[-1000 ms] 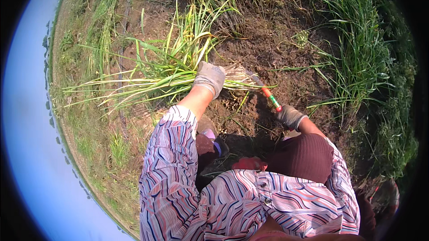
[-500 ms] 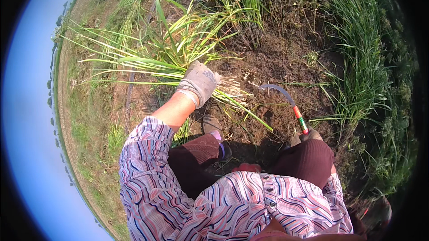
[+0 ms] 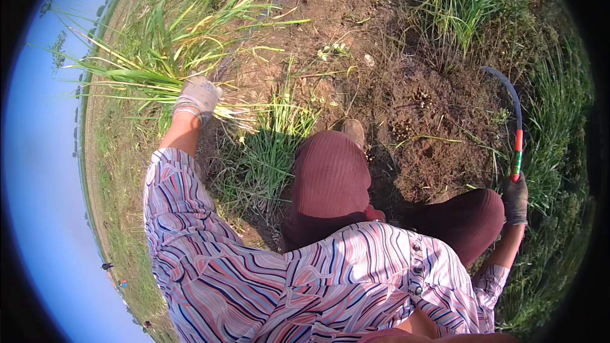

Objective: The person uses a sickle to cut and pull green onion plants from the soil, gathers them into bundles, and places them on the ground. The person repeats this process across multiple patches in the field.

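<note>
L hand (image 3: 198,96), gloved: fist shut on grass bundle (image 3: 152,66), far left | R hand (image 3: 515,198), gloved: gripping sickle (image 3: 516,128) handle, blade up, far right | bare soil (image 3: 406,82) between

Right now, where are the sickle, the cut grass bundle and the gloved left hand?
sickle (image 3: 516,123): head view, on the blade just above the handle.
grass bundle (image 3: 136,76): head view, on the green stalks left of the glove.
left hand (image 3: 198,96): head view, on the back of the glove.
</note>
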`<action>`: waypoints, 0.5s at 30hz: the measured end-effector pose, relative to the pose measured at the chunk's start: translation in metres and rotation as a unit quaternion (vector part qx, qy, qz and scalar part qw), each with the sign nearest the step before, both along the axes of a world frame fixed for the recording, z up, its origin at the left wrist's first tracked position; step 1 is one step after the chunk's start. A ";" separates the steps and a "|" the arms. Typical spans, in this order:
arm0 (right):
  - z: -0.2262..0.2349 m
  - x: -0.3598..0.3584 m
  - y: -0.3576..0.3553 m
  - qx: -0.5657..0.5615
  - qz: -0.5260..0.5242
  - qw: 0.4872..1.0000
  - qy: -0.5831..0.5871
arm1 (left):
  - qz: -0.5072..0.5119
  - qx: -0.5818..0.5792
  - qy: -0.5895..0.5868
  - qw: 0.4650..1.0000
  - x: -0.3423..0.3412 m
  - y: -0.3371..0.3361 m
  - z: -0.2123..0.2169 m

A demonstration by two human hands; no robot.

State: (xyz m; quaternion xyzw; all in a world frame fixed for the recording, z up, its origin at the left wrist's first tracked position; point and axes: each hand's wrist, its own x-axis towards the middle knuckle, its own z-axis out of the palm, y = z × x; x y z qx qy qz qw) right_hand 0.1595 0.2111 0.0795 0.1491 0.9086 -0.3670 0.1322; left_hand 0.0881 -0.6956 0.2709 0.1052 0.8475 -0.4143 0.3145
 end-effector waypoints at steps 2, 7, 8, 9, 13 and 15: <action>0.062 -0.037 -0.063 0.021 0.003 1.000 -0.005 | 0.079 0.009 0.019 0.997 0.057 -0.012 0.009; 0.077 -0.085 -0.102 -0.058 0.087 0.992 0.073 | 0.063 0.065 -0.059 0.994 0.160 -0.044 -0.054; 0.100 -0.091 -0.140 -0.016 0.108 0.993 0.049 | 0.085 0.069 -0.093 0.990 0.179 -0.042 -0.070; 0.115 -0.095 -0.163 0.030 0.124 0.991 0.030 | 0.110 0.059 -0.114 0.986 0.193 -0.034 -0.085; 0.080 -0.091 -0.211 0.012 0.165 0.986 0.019 | 0.275 0.154 -0.012 0.949 0.269 -0.032 -0.196; 0.049 -0.089 -0.207 0.030 0.133 0.990 -0.030 | 0.148 0.167 -0.054 0.973 0.241 0.007 -0.205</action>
